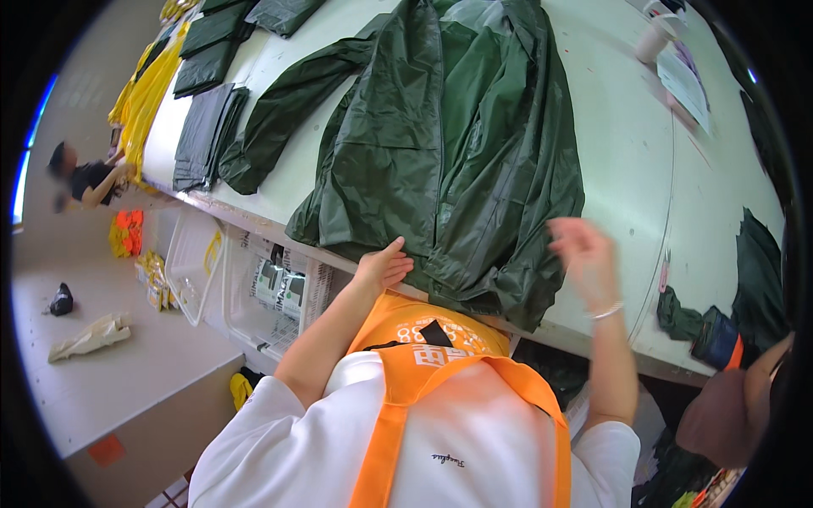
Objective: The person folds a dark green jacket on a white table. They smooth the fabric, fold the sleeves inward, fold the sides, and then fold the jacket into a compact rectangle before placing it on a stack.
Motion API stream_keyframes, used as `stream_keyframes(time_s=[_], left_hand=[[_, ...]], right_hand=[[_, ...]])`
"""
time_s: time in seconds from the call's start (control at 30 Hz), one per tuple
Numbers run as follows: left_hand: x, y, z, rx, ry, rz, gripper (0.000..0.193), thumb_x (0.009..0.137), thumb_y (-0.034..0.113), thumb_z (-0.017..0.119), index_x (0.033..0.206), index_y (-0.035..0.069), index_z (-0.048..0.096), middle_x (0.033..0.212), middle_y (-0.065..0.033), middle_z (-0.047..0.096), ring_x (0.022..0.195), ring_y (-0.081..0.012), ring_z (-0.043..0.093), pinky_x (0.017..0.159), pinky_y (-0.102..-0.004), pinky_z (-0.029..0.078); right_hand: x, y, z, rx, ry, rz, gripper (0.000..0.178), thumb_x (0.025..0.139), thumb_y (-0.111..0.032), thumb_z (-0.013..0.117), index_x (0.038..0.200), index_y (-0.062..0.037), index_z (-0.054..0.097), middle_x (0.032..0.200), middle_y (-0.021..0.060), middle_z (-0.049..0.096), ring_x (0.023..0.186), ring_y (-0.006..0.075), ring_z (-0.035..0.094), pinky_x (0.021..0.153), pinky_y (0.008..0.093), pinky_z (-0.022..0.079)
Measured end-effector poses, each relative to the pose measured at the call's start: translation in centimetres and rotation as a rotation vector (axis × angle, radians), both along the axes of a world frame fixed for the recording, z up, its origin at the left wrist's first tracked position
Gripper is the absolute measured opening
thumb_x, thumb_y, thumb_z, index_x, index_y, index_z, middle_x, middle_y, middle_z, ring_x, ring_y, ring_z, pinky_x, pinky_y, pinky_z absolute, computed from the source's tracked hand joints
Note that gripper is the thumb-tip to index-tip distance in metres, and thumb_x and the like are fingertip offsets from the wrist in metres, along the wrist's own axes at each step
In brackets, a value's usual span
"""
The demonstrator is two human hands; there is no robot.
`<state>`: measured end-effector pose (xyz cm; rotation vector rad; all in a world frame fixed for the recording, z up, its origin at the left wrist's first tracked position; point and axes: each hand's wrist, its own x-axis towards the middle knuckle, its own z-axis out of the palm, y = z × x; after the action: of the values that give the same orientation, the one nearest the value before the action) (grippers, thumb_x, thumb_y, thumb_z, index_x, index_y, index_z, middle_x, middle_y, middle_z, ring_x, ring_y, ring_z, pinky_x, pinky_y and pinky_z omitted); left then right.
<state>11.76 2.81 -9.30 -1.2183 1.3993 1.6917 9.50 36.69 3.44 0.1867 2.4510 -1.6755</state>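
A dark green rain jacket lies spread on a white table, one sleeve stretched toward the left. My left hand rests on the jacket's near hem at the table edge, fingers curled, thumb up. My right hand hovers open just right of the jacket's lower corner, blurred, with a thin bracelet on the wrist. It holds nothing. I wear a white shirt and an orange apron.
Folded dark green and grey pieces and yellow fabric lie at the table's far left. A paper cup and papers sit at the far right. Clear plastic bins stand under the table. Another person works at left; a second is at right.
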Motion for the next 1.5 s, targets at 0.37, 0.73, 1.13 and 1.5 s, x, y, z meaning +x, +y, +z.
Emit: stream_keyframes(time_s=[0.37,0.73,1.13,1.5], left_hand=[[-2.4,-1.5,-2.6,0.507,0.123,0.551,0.036,0.083,0.012,0.069,0.112,0.0,0.05,0.117,-0.0094,0.051,0.114,-0.019,0.047,0.098,-0.0309,0.042],[-6.0,-13.7,4.1,0.786,0.361,0.591,0.012,0.085,0.004,0.064,0.095,0.0,0.058,0.093,-0.0106,0.064,0.081,-0.018,0.064,0.073,-0.0231,0.057],[-1.8,-7.9,15.3,0.6,0.578,0.127,0.004,0.078,0.008,0.059,0.074,0.007,0.058,0.083,-0.009,0.058,0.08,-0.0239,0.054,0.072,-0.0402,0.049],[2.8,1.3,0.4,0.5,0.086,-0.076,0.013,0.075,0.004,0.055,0.087,0.003,0.059,0.087,-0.0078,0.061,0.08,-0.0225,0.056,0.079,-0.035,0.045]], right_hand=[[3.8,-17.0,-13.9,0.68,0.198,-0.055,0.068,0.074,-0.017,0.071,0.128,0.0093,0.04,0.138,0.0241,0.035,0.124,0.0396,0.037,0.104,0.0423,0.033],[6.0,6.4,-10.5,-0.192,-0.224,-0.841,0.033,0.087,-0.022,0.062,0.107,0.0045,0.064,0.106,0.0081,0.064,0.095,0.0179,0.058,0.09,0.0322,0.044],[3.3,-11.2,13.3,0.187,0.383,-0.256,0.022,0.088,-0.018,0.061,0.078,0.0016,0.062,0.07,0.0056,0.063,0.068,0.0089,0.057,0.065,0.0271,0.046],[10.3,-17.2,0.4,0.918,0.207,-0.124,0.015,0.086,-0.018,0.057,0.095,-0.01,0.066,0.065,0.0125,0.062,0.061,0.0329,0.063,0.055,0.0411,0.05]])
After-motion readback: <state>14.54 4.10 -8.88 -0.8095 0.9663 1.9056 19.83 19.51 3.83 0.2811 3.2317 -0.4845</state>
